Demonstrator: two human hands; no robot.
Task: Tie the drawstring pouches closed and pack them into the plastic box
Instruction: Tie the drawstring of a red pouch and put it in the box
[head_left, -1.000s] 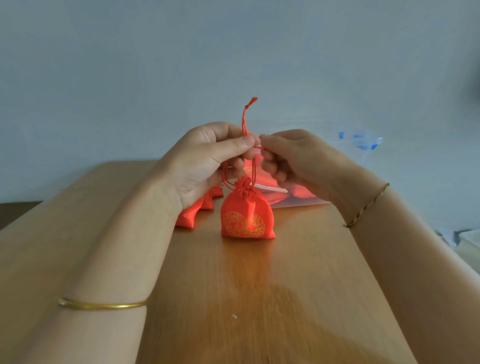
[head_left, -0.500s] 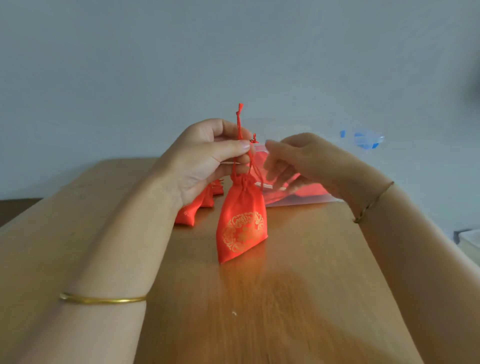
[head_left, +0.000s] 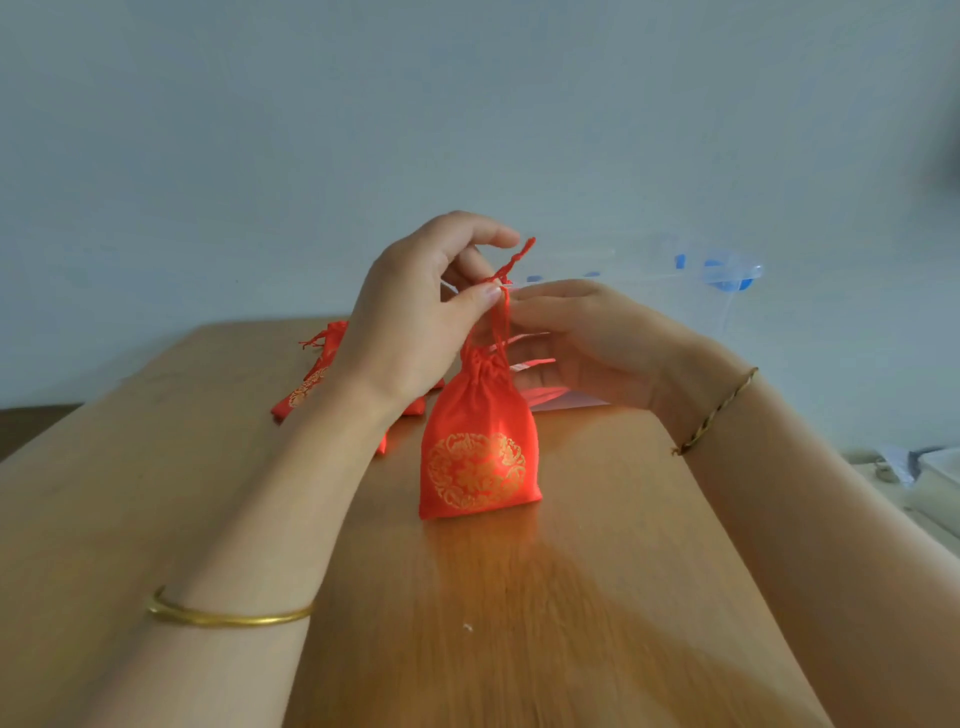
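The fingers of the left hand pinch the red cord between thumb and a fingertip, the forefinger arched above. The cord's free end sticks up to the right. The right hand reaches in with fingers straight and slightly spread, tips just beside the cord. The pouch hangs from the cord, upright, its base on the table. More pouches lie far left. The clear box sits behind the hands, with red shapes inside.
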